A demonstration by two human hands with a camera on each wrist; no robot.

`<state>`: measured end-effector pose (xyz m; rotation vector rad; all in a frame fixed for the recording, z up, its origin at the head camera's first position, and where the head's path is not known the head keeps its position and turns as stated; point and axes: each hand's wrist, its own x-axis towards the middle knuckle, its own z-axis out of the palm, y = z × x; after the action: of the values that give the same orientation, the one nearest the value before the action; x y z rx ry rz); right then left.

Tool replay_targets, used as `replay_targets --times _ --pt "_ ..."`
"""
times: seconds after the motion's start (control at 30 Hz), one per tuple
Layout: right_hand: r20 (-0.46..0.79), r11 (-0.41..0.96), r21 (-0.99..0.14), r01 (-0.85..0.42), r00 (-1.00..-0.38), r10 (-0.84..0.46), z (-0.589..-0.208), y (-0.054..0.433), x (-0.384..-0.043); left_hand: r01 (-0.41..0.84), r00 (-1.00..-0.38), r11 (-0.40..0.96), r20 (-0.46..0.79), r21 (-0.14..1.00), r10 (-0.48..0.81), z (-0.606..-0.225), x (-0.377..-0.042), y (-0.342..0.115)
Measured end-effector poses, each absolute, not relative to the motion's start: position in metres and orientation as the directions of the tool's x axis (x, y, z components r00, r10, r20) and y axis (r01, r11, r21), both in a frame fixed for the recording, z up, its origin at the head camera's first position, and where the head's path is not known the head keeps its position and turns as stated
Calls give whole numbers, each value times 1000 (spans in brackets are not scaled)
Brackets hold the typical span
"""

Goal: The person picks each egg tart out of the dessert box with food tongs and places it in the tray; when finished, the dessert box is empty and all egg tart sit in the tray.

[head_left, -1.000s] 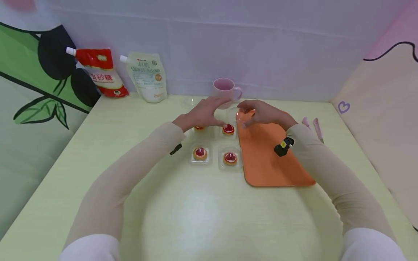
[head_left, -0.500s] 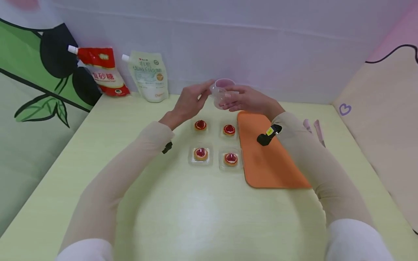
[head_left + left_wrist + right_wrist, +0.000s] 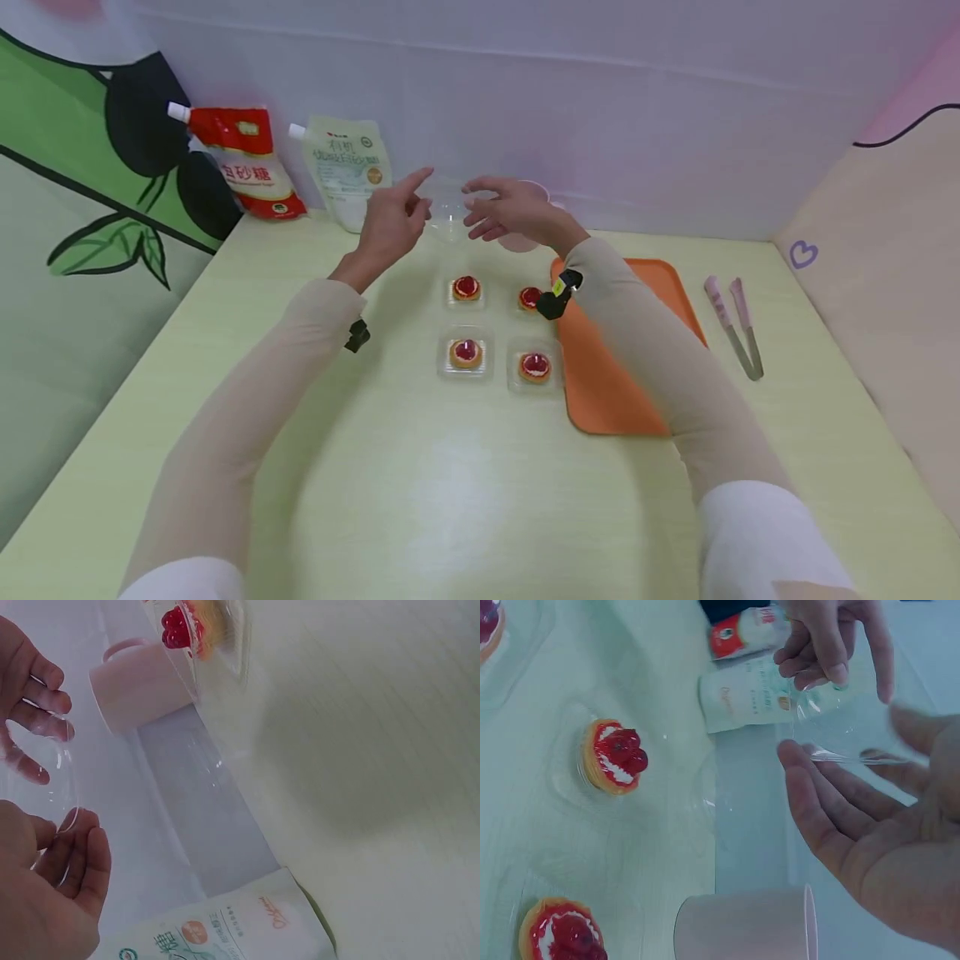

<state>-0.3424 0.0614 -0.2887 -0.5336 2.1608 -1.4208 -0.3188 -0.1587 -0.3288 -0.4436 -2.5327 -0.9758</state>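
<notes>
Clear plastic piece held up between two hands, near the far edge of the surface.

Its rim is pinched between the thumb and fingers of the left hand, with the forefinger stretched out; its other side is touched by the right hand, whose fingers are kept straight, the blurred thumb spread apart from them. Behind the right hand, a pink mug is partly hidden at the far edge. Four cherry tarts are set out in clear trays, in two rows, left of an orange board. Toward the far left corner, a red pouch and a pale green pouch are stood upright. Two pink-handled utensils are laid toward the right edge.
</notes>
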Motion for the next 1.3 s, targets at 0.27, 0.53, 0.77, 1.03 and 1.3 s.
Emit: replay_targets --times 0.27,0.53,0.77,1.03,1.3 --pt "-110 460 -867 -190 -828 -550 -314 17 -349 134 -990 730 120 670 71 -336 -320 -193" --pt "-126 524 -828 -196 -847 -517 -332 -12 -355 36 -999 679 2 733 50 -343 -322 -216" --pt "-220 610 -780 -141 -851 -478 -343 -31 -360 -53 -994 595 -100 802 47 -357 -326 -236" --pt "-296 702 -691 -173 -819 -493 -347 -42 -361 -158 -972 603 -231 782 45 -367 -330 -251" --pt "-348 739 -653 -163 -803 -484 -346 -50 -359 -184 -969 611 -248 770 21 -377 -333 -260"
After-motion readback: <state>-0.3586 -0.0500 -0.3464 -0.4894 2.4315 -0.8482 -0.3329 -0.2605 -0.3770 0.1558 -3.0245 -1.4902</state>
